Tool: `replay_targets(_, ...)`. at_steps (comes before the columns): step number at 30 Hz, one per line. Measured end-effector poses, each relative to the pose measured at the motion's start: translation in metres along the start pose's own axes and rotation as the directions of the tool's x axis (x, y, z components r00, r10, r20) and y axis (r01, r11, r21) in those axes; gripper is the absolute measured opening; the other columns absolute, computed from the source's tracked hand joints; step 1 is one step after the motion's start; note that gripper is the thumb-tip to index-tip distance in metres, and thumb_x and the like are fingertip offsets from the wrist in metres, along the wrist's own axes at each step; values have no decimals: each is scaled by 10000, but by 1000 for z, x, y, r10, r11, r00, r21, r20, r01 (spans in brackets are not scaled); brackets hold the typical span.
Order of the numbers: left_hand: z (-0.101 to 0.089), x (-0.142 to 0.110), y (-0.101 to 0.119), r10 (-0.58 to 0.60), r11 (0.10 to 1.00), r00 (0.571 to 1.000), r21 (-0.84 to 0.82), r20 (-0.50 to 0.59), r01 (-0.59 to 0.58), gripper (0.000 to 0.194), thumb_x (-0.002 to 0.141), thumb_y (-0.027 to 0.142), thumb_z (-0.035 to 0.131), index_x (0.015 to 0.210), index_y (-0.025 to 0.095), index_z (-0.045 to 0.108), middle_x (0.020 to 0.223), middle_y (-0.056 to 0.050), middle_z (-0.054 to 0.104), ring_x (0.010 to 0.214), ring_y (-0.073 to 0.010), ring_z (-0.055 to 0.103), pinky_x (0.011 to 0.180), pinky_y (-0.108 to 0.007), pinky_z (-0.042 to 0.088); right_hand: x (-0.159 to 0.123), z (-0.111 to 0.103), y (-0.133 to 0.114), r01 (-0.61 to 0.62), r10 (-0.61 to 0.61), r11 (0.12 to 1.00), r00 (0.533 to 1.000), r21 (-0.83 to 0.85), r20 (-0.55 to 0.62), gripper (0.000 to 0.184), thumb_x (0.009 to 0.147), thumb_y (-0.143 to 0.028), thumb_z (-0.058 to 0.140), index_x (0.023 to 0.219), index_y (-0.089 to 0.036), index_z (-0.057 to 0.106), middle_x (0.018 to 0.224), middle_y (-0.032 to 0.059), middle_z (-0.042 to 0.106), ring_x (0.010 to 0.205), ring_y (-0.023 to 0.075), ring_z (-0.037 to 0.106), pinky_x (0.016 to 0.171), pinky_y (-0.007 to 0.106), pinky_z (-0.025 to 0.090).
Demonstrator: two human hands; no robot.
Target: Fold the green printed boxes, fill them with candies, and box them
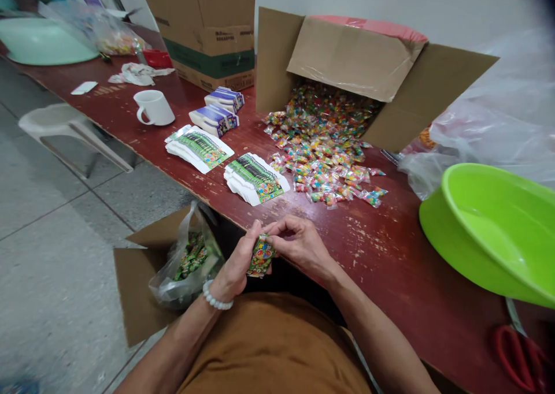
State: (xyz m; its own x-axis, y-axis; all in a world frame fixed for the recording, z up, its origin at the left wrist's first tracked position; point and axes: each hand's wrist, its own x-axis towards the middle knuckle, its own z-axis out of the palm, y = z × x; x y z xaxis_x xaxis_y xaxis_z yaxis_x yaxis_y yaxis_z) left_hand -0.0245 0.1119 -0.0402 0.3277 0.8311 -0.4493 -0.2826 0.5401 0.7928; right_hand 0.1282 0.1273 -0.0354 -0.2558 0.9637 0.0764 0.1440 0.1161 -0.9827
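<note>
A small green printed candy box [261,256] is held over my lap, just off the table's front edge. My left hand [241,259], with a pale bead bracelet at the wrist, wraps round its side. At its top end, the thumb and fingers of my right hand [299,245] pinch the box. Just beyond lie two fanned stacks of flat green cartons, one nearer [255,178] and one farther left [199,148]. Small clear packets of coloured candies [321,168] spill from an open cardboard box [338,59] onto the table.
A lime green basin [451,226] and red-handled scissors [518,353] are at right. Left of me, a floor carton [134,301] has a plastic bag [173,284] with green packs. A white mug [155,108], purple cartons [214,118] and a stool [65,119] stand farther left.
</note>
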Motion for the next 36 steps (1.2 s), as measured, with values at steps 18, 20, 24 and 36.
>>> replay_targets(18, -8, 9, 7, -180, 828, 977, -519, 110, 211, 318, 962, 392, 466, 847, 140, 623, 626, -49, 676, 441, -177, 633, 421, -289, 537, -19, 6, 1, 332, -221, 771, 940, -544, 260, 1025, 578, -464, 890, 1422, -239, 353, 1385, 153, 451, 1251, 345, 448, 1018, 526, 415)
replay_targets(20, -10, 8, 0, -200, 815, 970, -527, 136, 242, 375, 966, 452, 456, 865, 133, 626, 613, -53, 675, 417, -181, 627, 409, -292, 530, -21, 7, 0, 315, -188, 744, 945, -590, 269, 992, 593, -428, 874, 1415, -236, 354, 1371, 150, 465, 1231, 346, 459, 998, 525, 421)
replay_targets(24, -16, 9, -12, -218, 816, 969, -522, 117, 247, 454, 948, 547, 452, 878, 138, 636, 626, -56, 684, 401, -201, 625, 397, -316, 523, -22, 14, 5, 316, -135, 727, 936, -609, 325, 1014, 588, -430, 836, 1434, -213, 320, 1397, 164, 447, 1216, 360, 470, 967, 523, 438)
replay_targets(36, -55, -6, -18, 136, 974, 969, -152, -208, -170, 399, 835, 434, 671, 1149, 199, 596, 836, -14, 680, 678, -151, 654, 621, -256, 542, -5, 49, 20, 335, -160, 724, 932, -603, 327, 880, 618, -393, 797, 1367, -154, 401, 1405, 199, 456, 1258, 364, 471, 966, 519, 463)
